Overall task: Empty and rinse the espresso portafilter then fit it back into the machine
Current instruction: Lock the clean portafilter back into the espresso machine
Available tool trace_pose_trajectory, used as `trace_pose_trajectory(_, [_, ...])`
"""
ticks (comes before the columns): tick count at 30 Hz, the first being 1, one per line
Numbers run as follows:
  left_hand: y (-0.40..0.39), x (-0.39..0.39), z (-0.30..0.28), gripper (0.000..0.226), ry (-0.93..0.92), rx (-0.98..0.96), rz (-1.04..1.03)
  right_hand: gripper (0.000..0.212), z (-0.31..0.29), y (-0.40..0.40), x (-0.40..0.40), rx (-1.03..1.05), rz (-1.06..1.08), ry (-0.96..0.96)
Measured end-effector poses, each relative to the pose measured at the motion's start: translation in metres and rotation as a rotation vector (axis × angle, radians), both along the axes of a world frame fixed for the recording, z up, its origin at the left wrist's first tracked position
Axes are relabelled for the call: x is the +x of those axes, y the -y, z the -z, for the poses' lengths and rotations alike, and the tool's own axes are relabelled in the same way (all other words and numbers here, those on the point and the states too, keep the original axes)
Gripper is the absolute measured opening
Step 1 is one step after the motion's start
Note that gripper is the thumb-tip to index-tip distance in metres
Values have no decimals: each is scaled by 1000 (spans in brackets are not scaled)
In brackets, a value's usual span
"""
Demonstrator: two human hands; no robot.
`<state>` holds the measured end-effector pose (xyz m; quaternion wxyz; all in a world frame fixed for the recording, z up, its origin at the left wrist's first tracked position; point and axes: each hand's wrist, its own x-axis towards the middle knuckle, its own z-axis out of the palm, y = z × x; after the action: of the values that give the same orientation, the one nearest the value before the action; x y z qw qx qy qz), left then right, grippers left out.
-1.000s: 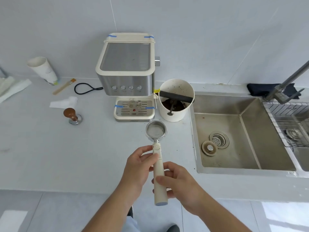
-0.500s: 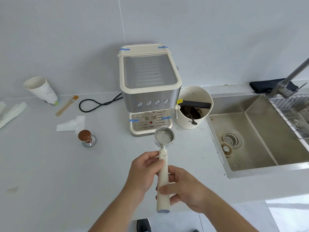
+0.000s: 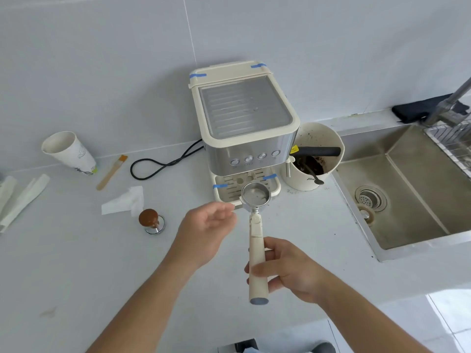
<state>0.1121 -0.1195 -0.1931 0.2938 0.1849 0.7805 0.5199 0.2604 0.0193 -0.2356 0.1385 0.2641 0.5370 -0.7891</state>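
My right hand (image 3: 288, 268) grips the cream handle of the portafilter (image 3: 256, 240). Its steel basket looks clean of grounds and hovers just in front of the drip tray of the cream and steel espresso machine (image 3: 244, 128). My left hand (image 3: 206, 228) is off the handle, fingers spread, just left of the basket. A cream knock box (image 3: 316, 138) holding dark grounds and a black bar stands right of the machine. The steel sink (image 3: 407, 200) lies further right.
A wooden-topped tamper (image 3: 151, 221) and a white tissue (image 3: 123, 201) sit left of my hands. Further left are a paper cup (image 3: 67, 150), a small brush (image 3: 112, 171) and the machine's black cord (image 3: 163, 161). A tap and dish rack (image 3: 453, 133) stand over the sink's right side.
My left hand has let go of the portafilter handle and opened to the left. The view has shifted closer to the machine, which now sits more central.
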Motion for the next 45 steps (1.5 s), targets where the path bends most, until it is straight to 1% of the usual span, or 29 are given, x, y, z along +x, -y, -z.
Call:
trace_pose_trajectory(3, [-3, -21, -31, 14, -267, 22, 72, 43, 6, -3, -6, 6, 13, 23])
trace_pose_trajectory(8, [-33, -53, -81, 14, -593, 114, 160, 41, 17, -9, -18, -15, 42, 60])
trace_pose_trajectory(10, [-50, -65, -92, 16, -741, 109, 194, 45, 20, -10, -23, -28, 44, 69])
trace_pose_trajectory(12, [-70, -78, -99, 21, -847, 69, 243, 49, 21, -12, -28, -41, 48, 73])
trace_pose_trajectory(14, [-89, -91, -99, 29, -866, -13, 293, 47, 22, -14, -32, -57, 58, 72])
trace_pose_trajectory(18, [-116, -113, -89, 47, -795, -192, 394, 45, 20, -18, -40, -77, 66, 70])
trace_pose_trajectory(21, [-128, -117, -83, 57, -859, -263, 472, 44, 18, -22, -47, -80, 69, 59])
trace_pose_trajectory(27, [-131, -118, -78, 56, -932, -278, 452, 47, 20, -27, -56, -97, 101, 38])
trace_pose_trajectory(36, [-134, -122, -76, 55, -913, -256, 402, 49, 21, -32, -83, -128, 186, -42])
trace_pose_trajectory(41, [-136, -122, -75, 57, -901, -278, 380, 39, 19, -31, -101, -132, 262, -70])
trace_pose_trajectory(45, [-136, -120, -74, 56, -900, -261, 378, 44, 21, -20, -114, -156, 318, -75])
